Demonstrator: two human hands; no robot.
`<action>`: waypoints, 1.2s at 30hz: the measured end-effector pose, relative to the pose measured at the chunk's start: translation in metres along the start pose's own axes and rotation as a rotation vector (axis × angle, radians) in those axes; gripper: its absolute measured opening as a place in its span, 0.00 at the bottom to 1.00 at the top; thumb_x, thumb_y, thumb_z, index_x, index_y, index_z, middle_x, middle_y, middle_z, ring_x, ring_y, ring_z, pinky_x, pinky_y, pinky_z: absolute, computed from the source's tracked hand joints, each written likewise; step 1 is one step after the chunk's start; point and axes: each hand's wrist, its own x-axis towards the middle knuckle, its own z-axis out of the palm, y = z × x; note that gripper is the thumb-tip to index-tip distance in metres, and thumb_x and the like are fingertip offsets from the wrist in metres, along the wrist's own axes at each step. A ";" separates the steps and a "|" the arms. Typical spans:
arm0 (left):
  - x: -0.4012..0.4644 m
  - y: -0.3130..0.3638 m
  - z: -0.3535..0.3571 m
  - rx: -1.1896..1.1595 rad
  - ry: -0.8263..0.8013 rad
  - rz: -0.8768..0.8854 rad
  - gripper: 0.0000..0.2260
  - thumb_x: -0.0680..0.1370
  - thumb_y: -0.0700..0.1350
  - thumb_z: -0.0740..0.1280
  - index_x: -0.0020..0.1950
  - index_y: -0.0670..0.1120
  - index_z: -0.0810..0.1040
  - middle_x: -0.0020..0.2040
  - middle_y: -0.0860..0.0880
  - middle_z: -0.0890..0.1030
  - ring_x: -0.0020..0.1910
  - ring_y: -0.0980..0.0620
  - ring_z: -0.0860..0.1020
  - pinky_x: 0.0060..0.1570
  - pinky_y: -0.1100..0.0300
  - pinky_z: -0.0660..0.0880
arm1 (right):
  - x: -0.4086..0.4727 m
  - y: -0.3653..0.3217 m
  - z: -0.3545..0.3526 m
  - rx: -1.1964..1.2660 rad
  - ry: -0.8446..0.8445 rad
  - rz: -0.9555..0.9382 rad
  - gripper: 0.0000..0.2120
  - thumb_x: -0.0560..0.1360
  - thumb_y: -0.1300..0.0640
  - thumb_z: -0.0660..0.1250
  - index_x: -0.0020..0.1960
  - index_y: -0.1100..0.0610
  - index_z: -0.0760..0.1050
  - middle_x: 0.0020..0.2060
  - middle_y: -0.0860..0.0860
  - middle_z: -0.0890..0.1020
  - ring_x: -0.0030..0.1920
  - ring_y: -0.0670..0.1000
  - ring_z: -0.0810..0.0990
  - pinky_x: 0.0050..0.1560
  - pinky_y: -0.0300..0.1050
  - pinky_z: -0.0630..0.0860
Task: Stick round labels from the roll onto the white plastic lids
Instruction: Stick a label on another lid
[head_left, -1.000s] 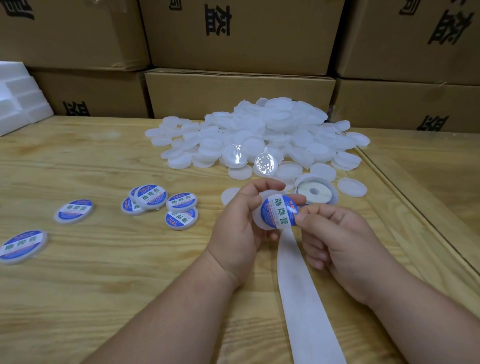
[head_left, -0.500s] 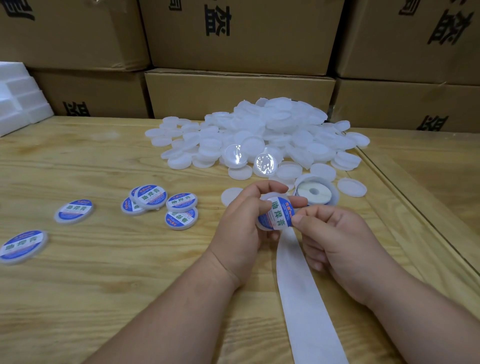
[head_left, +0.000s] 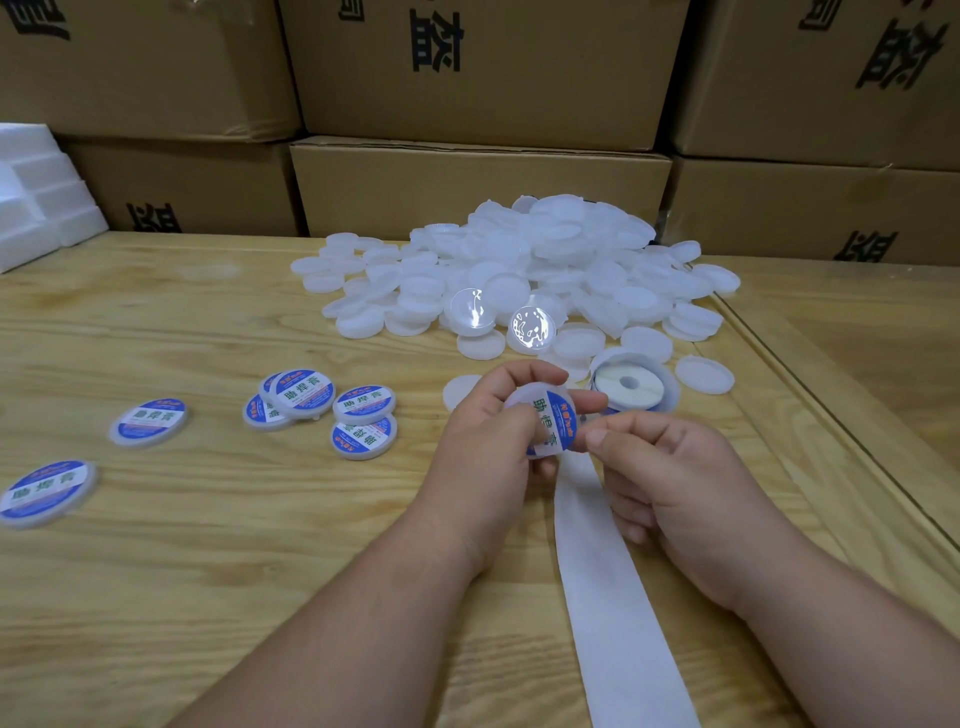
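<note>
Lid (head_left: 524, 402) held up off counter (head_left: 208, 545) in my left hand (head_left: 483, 452), fingers curled round its rim to steady it; right hand (head_left: 670, 483) fingers pinch label (head_left: 553, 423) edge, laying it on squarely.

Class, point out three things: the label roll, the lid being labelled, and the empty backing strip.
label roll (head_left: 628, 383), head view, on its pale flat face
lid being labelled (head_left: 521, 401), head view, on its bare white top
backing strip (head_left: 608, 592), head view, mid-length
</note>
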 end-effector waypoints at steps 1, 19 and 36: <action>0.000 -0.001 0.000 0.009 0.015 0.003 0.19 0.65 0.36 0.56 0.53 0.46 0.75 0.50 0.42 0.87 0.40 0.50 0.82 0.31 0.59 0.68 | 0.000 0.000 -0.001 0.002 -0.001 0.002 0.08 0.70 0.52 0.69 0.43 0.52 0.87 0.23 0.48 0.65 0.23 0.48 0.61 0.23 0.41 0.64; 0.004 0.008 -0.007 -0.055 0.313 -0.069 0.20 0.84 0.62 0.51 0.54 0.53 0.78 0.34 0.44 0.84 0.17 0.51 0.67 0.20 0.67 0.61 | 0.001 0.001 -0.003 0.075 0.015 0.031 0.07 0.69 0.54 0.68 0.42 0.54 0.85 0.24 0.49 0.64 0.23 0.48 0.61 0.23 0.41 0.65; 0.014 0.009 -0.015 -0.353 0.461 -0.031 0.14 0.85 0.54 0.60 0.61 0.45 0.76 0.50 0.47 0.88 0.35 0.56 0.82 0.33 0.65 0.78 | 0.001 0.001 -0.004 0.067 0.015 0.030 0.07 0.69 0.54 0.68 0.41 0.54 0.85 0.24 0.49 0.64 0.23 0.48 0.62 0.23 0.41 0.66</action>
